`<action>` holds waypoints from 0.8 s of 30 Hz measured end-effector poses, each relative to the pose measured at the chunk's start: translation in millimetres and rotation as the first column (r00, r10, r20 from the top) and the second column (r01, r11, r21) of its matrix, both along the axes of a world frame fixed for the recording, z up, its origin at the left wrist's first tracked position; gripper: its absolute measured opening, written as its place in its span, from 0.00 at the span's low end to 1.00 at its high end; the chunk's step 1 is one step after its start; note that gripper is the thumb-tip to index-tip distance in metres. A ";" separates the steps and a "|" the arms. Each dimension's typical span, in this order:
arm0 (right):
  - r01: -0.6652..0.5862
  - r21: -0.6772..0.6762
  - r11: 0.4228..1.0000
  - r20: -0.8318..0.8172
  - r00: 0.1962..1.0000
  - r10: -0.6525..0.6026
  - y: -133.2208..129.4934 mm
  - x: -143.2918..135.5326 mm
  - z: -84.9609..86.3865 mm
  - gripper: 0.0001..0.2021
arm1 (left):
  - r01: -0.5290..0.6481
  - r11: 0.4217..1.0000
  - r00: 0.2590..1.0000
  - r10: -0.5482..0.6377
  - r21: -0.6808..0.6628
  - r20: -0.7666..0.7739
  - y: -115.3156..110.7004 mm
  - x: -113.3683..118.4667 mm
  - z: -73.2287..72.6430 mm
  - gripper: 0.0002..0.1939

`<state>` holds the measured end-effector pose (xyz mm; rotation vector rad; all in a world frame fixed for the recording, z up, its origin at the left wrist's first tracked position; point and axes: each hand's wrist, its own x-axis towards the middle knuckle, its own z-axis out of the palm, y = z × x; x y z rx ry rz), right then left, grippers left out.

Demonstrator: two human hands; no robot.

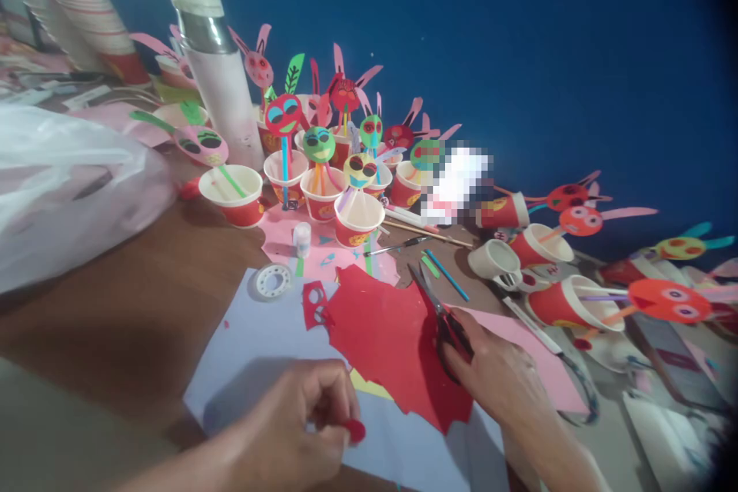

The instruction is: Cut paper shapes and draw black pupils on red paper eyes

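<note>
Pinched between the thumb and fingers of my left hand [308,423] is a small red paper piece [357,430] with a rounded edge. My right hand [500,369] is closed around the dark handles of a pair of scissors [439,307], whose blades point away from me over the red paper [377,330]. That sheet has ragged cut edges and lies on a pale blue sheet [259,357]. Next to it is a red scrap with round holes [315,305]. A white ring-shaped roll [273,282] sits on the blue sheet's far corner.
Behind stand several red-and-white paper cups [358,224] holding paper faces on sticks, and a tall white flask [222,92]. A plastic bag [74,192] bulges at left. A white mug [494,261], a phone [674,361] and more cups lie at right. A blue wall [547,54] rises behind.
</note>
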<state>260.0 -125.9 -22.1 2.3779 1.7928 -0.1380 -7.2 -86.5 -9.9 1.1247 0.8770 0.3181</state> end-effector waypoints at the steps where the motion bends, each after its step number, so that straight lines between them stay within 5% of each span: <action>1: -0.015 0.007 1.000 0.019 1.000 0.015 -0.6 -0.3 -0.9 0.19 | 0.029 0.999 0.999 -0.029 0.017 -0.038 -0.6 3.7 -0.3 0.05; 8: -0.073 -0.031 0.997 0.136 0.988 0.076 2.3 2.5 -2.6 0.20 | 0.206 0.978 0.969 -0.201 0.025 -0.143 17.6 14.2 15.0 0.08; 13: -0.172 0.048 0.984 0.151 0.975 0.163 3.5 2.9 3.9 0.14 | 0.267 0.940 0.963 -0.270 -0.213 0.014 28.3 6.0 12.3 0.18; 18: -0.273 0.282 0.920 -0.086 0.948 0.308 28.4 -45.4 19.1 0.09 | 0.292 0.874 0.955 -0.246 -0.389 0.165 40.4 -20.2 9.6 0.04; 21: -0.352 0.296 0.888 -0.328 0.835 0.441 49.4 -86.3 15.9 0.07 | 0.298 0.856 0.924 -0.148 -0.422 0.353 42.7 -36.6 11.2 0.14; 24: -0.344 0.296 0.891 -0.407 0.799 0.443 61.8 -111.6 2.7 0.06 | 0.279 0.880 0.904 -0.106 -0.384 0.415 35.7 -48.8 8.4 0.17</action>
